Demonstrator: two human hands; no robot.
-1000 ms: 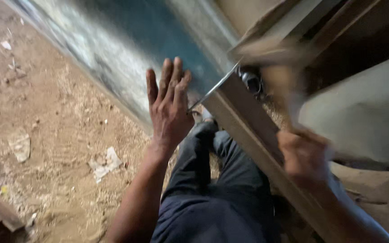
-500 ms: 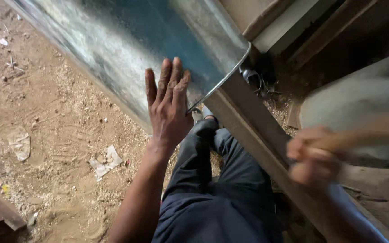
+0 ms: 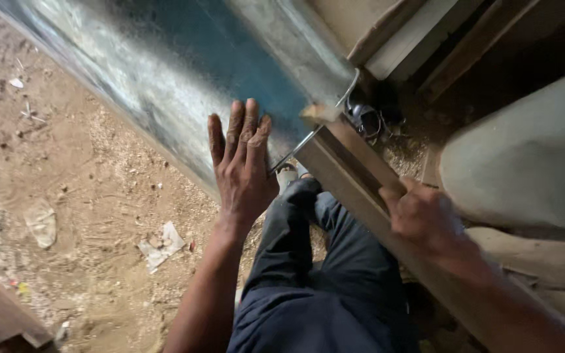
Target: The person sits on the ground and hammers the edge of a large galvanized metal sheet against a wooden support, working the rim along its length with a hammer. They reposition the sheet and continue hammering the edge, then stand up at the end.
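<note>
The left hand (image 3: 243,167) lies flat on a big metal sheet (image 3: 184,78). Its fingers (image 3: 233,131) are stretched out straight and close together, pressing on the shiny gray metal. They grip nothing. The palm sits near the sheet's lower edge, just beside the corner where the sheet meets a wood beam (image 3: 361,176).

The metal sheet is long and leans across the top of the view, from the upper left down toward the middle. It looks silver at the sides and bluish in the middle. Its right end has a thin curled rim (image 3: 351,85) that touches the top end of the beam.

The right hand (image 3: 423,219) is wrapped around the wood beam. Its fingers are curled tight over the beam's top edge, and the knuckles face up. The beam is brown and runs at a slant from the sheet's corner down to the lower right.

Between the two arms are the person's legs in dark blue pants (image 3: 322,281). A foot (image 3: 288,173) shows just under the left hand.

The floor (image 3: 67,216) is dirt with sawdust on it. A crumpled scrap of paper (image 3: 160,245) lies on the dirt, left of the left arm. Some dark wire loops (image 3: 364,117) sit just right of the sheet's curled rim. A large pale gray rounded thing (image 3: 524,157) fills the right side, just beside the right hand.
</note>
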